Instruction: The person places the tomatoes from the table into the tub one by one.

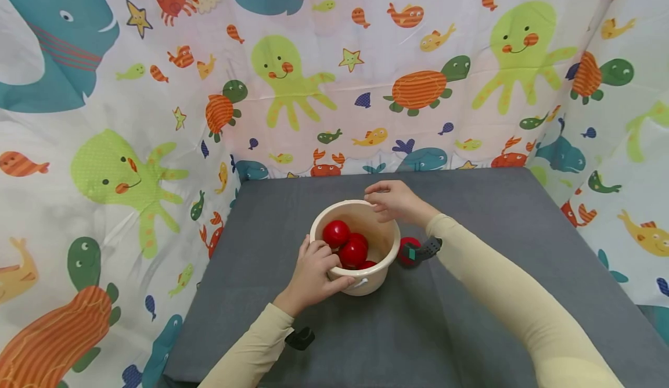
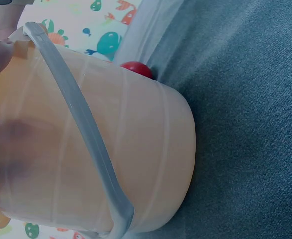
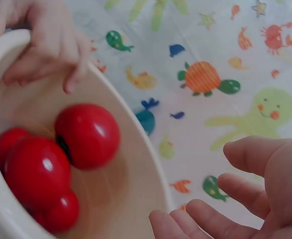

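A cream bucket [image 1: 380, 237] stands on the grey table, tilted slightly in the head view. My left hand [image 1: 313, 272] grips its near-left rim, fingers over the inside and thumb outside. Several glossy red apple-like fruits [image 3: 88, 135] lie in the bucket, gathered at its left side in the head view. My right hand [image 1: 398, 201] is held over the far-right rim, fingers loosely bent and holding nothing. The left wrist view shows the bucket's grey handle [image 2: 86, 124] hanging down along its wall.
Outside the bucket, on its right, sits another red fruit [image 1: 403, 246], partly hidden by the right wrist's dark band [image 1: 430, 248]. A grey cloth covers the table [image 1: 470, 330]. Curtains [image 1: 334, 86] printed with sea animals hang behind and at both sides.
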The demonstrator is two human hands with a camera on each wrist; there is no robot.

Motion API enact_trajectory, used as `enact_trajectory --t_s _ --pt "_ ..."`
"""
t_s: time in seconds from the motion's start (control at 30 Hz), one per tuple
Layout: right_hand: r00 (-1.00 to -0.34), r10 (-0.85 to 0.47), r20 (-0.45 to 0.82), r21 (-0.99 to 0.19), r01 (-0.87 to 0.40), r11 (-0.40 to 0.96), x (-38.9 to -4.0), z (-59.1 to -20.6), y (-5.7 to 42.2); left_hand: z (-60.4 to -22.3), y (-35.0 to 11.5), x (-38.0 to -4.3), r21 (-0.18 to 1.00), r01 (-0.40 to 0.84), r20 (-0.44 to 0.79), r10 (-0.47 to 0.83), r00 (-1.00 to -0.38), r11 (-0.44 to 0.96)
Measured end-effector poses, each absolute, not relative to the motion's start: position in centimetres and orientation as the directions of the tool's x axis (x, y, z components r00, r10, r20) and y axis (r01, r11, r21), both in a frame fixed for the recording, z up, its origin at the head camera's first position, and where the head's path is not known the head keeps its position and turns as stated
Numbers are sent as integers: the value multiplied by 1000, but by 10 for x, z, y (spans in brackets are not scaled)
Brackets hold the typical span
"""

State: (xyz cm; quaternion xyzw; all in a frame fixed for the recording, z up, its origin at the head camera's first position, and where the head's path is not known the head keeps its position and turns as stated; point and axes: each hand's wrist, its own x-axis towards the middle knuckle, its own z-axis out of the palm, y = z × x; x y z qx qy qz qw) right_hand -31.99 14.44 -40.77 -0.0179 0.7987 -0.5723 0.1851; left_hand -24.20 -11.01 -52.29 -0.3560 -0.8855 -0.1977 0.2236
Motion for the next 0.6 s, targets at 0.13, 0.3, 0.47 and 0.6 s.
enact_trajectory --t_s 0.13,0.3,0.47,0.6 --pt "-938 -228 -262 -919 169 357 -320 -397 171 -523 -109 -242 198 722 541 540 -644 663" --pt "-950 -197 -242 -917 157 366 -319 -390 208 -522 -109 -242 199 724 545 540 -642 661" --pt "-960 -139 -244 -912 179 370 -315 -395 244 -522 -109 -243 208 725 540 541 -645 656" --pt "-960 -99 -264 -910 214 355 -309 -405 266 -524 -110 -243 207 723 541 539 -646 659"
